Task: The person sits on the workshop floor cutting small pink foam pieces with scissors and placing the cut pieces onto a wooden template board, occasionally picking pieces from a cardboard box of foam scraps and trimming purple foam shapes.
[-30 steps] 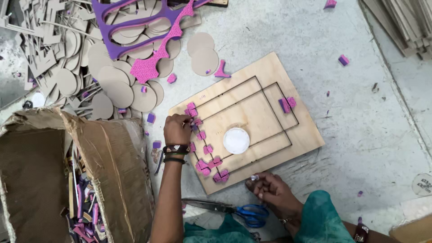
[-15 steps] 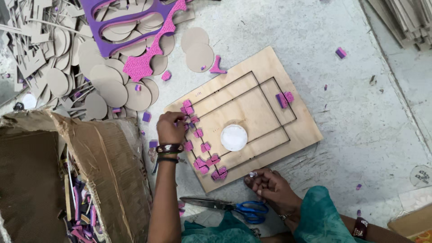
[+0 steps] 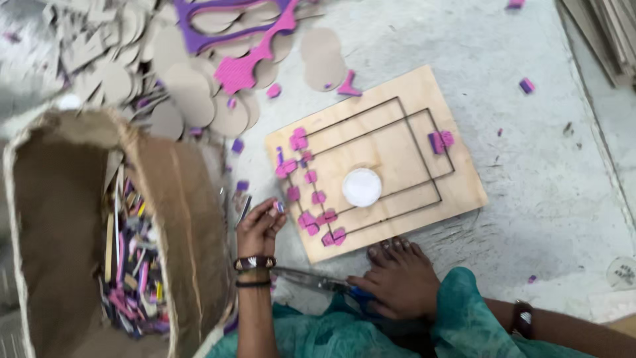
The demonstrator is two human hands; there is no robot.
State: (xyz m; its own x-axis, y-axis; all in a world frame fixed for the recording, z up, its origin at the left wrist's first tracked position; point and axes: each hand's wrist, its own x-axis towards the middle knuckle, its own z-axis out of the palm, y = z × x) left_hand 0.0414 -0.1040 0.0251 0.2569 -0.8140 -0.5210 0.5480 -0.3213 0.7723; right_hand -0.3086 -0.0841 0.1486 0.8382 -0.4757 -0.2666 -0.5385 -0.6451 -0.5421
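My left hand [image 3: 260, 229] pinches a small pink foam piece [image 3: 279, 207] just beside the wooden die board [image 3: 457, 192] on the floor | foam looks light, soft, squashy: grip edges gently | right hand [image 3: 397, 278] rests flat over blue-handled scissors [image 3: 318, 282], grasping nothing I can see.

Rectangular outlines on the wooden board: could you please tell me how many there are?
2. The taller outline reaches nearer the wooden board's near edge; the wider outline crosses it, reaching further right. Pink foam pieces cover parts of their left sides.
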